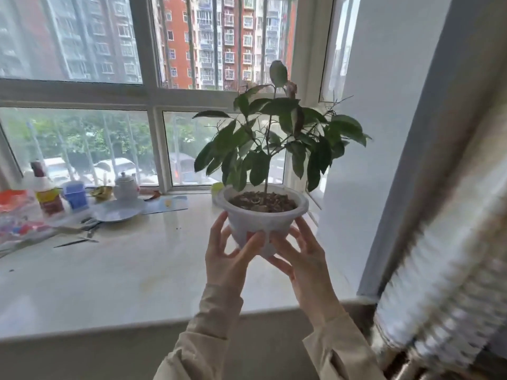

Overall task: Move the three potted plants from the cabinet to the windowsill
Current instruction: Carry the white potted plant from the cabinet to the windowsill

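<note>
With the left hand (230,259) and right hand (299,256) both cupped around the white pot (260,215) of the plant, held above the windowsill (137,270), lower it straight down, level, onto the bare sill beneath them.

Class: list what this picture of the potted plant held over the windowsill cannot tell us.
- Base of the white plastic pot, head view: covered by the left hand and right hand.
- Label on the brown-capped bottle: blurred, too small.
- Striped object at right: motion-blurred, cut off by the edge.
- The cabinet: out of view.
</note>
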